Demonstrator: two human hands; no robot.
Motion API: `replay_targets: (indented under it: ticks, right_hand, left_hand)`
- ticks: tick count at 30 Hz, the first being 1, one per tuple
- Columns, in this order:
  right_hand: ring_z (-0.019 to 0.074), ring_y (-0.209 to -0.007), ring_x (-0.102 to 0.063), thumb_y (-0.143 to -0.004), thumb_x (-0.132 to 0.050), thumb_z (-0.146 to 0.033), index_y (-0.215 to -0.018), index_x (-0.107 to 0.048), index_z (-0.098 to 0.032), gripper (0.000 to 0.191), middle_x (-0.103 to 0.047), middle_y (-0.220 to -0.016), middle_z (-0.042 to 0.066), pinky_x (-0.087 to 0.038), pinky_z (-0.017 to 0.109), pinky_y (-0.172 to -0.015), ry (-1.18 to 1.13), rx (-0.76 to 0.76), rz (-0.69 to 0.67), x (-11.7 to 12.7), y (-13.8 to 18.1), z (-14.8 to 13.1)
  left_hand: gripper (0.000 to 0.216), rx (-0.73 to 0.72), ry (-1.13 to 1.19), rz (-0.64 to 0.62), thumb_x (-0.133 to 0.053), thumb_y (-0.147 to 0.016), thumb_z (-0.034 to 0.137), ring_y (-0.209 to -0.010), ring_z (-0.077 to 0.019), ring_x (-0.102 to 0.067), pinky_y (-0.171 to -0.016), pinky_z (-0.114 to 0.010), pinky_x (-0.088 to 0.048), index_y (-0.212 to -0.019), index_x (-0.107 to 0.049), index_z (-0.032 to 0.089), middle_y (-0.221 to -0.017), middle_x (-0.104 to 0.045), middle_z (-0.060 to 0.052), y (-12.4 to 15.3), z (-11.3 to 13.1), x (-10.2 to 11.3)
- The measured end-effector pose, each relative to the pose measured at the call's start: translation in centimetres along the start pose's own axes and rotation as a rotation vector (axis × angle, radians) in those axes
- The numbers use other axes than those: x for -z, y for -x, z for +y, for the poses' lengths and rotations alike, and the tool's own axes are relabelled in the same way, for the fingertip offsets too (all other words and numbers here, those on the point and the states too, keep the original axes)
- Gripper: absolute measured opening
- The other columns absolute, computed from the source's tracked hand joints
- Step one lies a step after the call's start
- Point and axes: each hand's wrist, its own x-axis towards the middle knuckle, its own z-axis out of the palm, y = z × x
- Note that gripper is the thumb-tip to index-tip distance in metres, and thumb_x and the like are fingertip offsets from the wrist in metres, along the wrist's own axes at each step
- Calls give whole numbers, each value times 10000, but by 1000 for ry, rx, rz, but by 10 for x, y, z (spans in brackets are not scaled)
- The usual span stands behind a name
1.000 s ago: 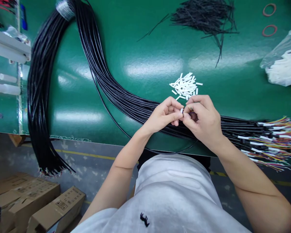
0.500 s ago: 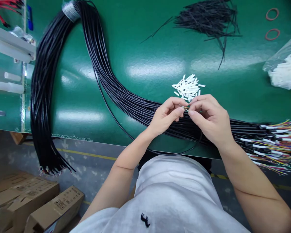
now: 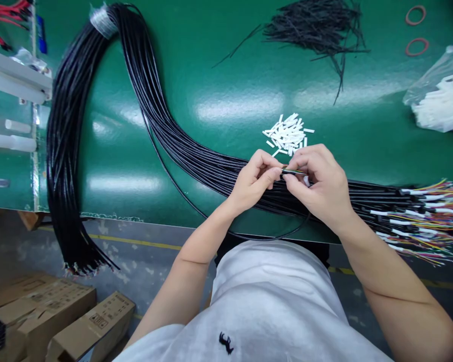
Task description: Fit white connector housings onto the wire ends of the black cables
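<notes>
Both hands are close together, the left hand (image 3: pixel 253 182) pinching a thin cable end (image 3: pixel 290 172) and the right hand (image 3: pixel 320 186) gripping its coloured wires, above a thick black cable bundle (image 3: pixel 200 158) lying across the table (image 3: pixel 219 100). The white bit at the right fingers looks like a short tube, though they partly hide it. Just beyond sits a white tube pile (image 3: pixel 286 134); farther back, black strips (image 3: pixel 315 25); at right, a clear plastic bag (image 3: pixel 419 93).
</notes>
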Motion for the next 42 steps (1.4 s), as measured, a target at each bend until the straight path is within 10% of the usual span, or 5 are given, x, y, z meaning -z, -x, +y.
replay_targets:
  ticks: [28, 42]
  right_hand:
    - [106, -703, -598, -898, -708, -100, -866, -668, -228, 137, -655, -852, -17, -458, 260, -599, -122, -87, 14, 5, -1, -2]
    - [80, -567, -580, -852, -739, -155, -851, -717, -217, 65, -670, -742, -42, -468, 229, -525, -376, -376, -135, 16, -8, -10]
  left_hand:
    - [334, 133, 102, -54, -742, -940, 483, -578, -25, -525, -564, -148, -485, -893, -582, 194, -750, -604, 46, -3, 7, 3]
    - [150, -258, -202, -11, -631, -1027, 292, -684, -47, -606, -633, -178, -510, -1156, -693, 250, -883, -665, 27, 2, -4, -1]
